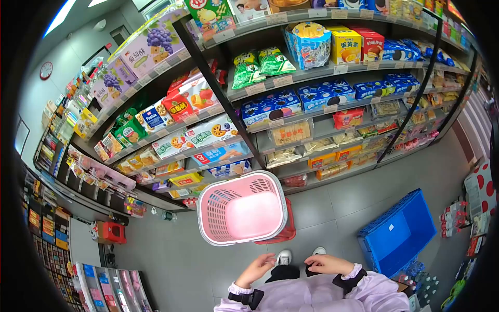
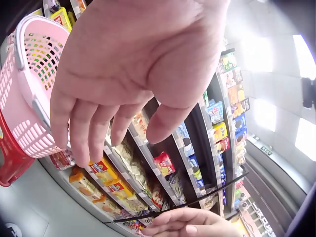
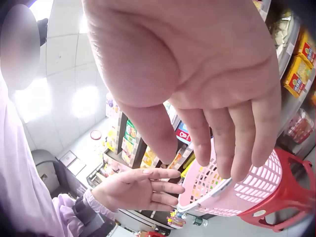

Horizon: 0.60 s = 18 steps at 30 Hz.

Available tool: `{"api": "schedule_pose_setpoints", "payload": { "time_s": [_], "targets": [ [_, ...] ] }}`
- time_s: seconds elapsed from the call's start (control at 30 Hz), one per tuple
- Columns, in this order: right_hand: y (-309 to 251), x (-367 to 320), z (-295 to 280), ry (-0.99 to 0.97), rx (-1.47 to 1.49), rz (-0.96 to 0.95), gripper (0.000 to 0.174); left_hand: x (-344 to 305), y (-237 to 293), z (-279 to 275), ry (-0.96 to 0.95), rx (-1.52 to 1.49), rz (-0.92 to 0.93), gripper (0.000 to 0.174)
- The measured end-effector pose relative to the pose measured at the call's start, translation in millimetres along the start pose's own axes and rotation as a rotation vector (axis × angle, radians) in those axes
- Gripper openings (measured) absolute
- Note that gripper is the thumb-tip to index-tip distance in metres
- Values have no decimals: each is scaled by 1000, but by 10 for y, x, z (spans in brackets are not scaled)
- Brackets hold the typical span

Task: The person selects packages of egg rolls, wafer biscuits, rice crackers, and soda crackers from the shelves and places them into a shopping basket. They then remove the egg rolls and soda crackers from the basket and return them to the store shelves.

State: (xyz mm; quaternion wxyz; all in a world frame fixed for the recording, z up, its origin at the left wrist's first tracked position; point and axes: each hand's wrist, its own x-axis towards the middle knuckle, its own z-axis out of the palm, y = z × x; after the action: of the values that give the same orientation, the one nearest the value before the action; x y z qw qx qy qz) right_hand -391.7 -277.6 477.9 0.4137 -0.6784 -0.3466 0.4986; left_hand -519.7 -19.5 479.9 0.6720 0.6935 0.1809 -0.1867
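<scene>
Head view showed the left hand (image 1: 255,269) and the right hand (image 1: 332,264) held apart before a lilac top (image 1: 312,300), their fingers (image 1: 267,258) relaxed and loosely straightened. Just beyond them the pink basket (image 1: 253,216) stood on a red stool (image 1: 291,223), near the snack shelves (image 1: 218,89), while a blue crate (image 1: 403,236) lay on the grey floor (image 1: 332,208) to its right

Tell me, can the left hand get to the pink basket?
Probably yes. The left hand is empty, its fingers loose, and the basket stands just ahead on a red stool. Nothing seems to block the way between them.
</scene>
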Motion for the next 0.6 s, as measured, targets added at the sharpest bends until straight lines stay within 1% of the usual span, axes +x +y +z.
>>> {"api": "schedule_pose_setpoints", "payload": {
  "time_s": [0.03,0.13,0.17,0.23,0.3,0.33,0.43,0.47,0.5,0.53,0.57,0.6],
  "targets": [
    [-4,25,71,8,-74,-5,37,-70,-45,-46,2,-18,8,40],
    [-170,152,289,53,-67,-81,37,-348,-111,-248,19,-93,23,40],
    [-271,215,362,42,-100,-77,37,-443,-180,-342,35,-124,44,40],
    [-514,408,563,-8,-171,-77,37,-697,-403,-562,95,-198,82,39],
    [-604,704,870,-24,-235,-127,38,-994,-665,-865,120,-213,94,39],
    [-658,898,1047,-48,-264,-159,38,-1172,-814,-1035,143,-213,95,39],
    [-956,1500,1643,-194,-124,-42,40,-1784,-1323,-1612,268,-211,97,36],
    [-1043,1696,1848,-218,-154,-102,40,-1974,-1520,-1788,310,-215,104,35],
    [-1147,1854,2046,-280,-144,-78,39,-2194,-1672,-1893,354,-224,105,35],
    [-1283,2042,2235,-331,-132,-62,39,-2441,-1570,-2014,433,-188,30,35],
    [-1445,2243,2417,-364,-111,-56,39,-2638,-1666,-2113,481,-230,15,36],
    [-1653,2379,2558,-383,-210,-101,39,-2805,-1740,-2247,517,-257,2,36]
  ]
}}
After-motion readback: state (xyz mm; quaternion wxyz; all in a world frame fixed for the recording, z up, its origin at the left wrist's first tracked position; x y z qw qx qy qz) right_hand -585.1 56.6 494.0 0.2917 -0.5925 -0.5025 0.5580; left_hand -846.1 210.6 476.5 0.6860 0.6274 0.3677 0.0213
